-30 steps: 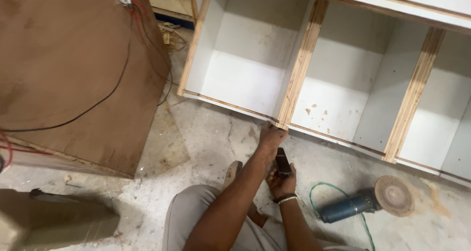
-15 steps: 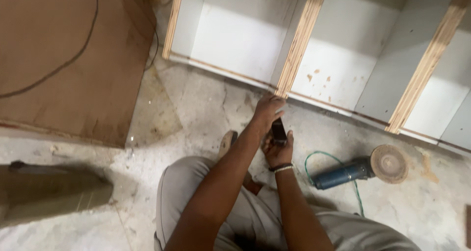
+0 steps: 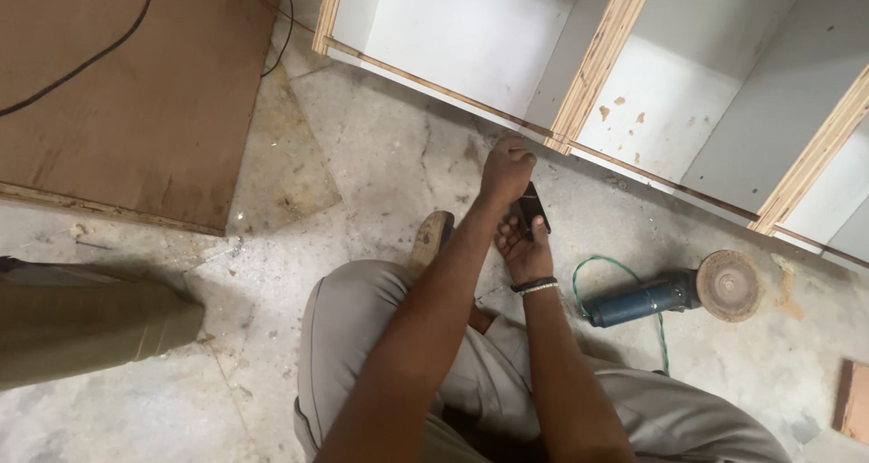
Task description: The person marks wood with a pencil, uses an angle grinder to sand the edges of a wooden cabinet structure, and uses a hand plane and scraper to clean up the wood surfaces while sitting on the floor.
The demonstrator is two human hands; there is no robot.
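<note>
Crouching beside cabinet (image 3: 579, 74) | left hand (image 3: 505, 169) curled closed at its lower edge strip; right hand (image 3: 528, 241) fingers wrapped round small dark tool (image 3: 528, 208) just below | strip unfinished, I judge; grinder (image 3: 665, 295) idle right of it

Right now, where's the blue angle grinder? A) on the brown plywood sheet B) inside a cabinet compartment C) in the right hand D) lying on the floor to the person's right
D: the angle grinder lies on the concrete floor, apart from the right hand, which holds a small dark object.
</note>
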